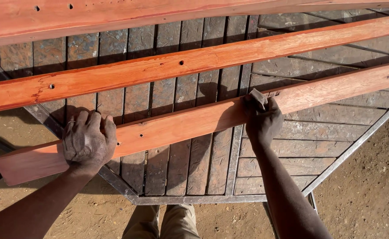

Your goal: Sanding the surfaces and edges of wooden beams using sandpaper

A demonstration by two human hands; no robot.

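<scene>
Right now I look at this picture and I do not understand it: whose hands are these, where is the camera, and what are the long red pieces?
The camera sits on a person's head and looks down, so both hands are that person's own. Three long reddish wooden planks lie across a slatted metal table standing on sandy ground. The left hand presses on the nearest plank close to its end. The right hand presses a small greyish piece, perhaps sandpaper, against the same plank. The middle plank and far plank lie untouched and have small holes in them.
</scene>
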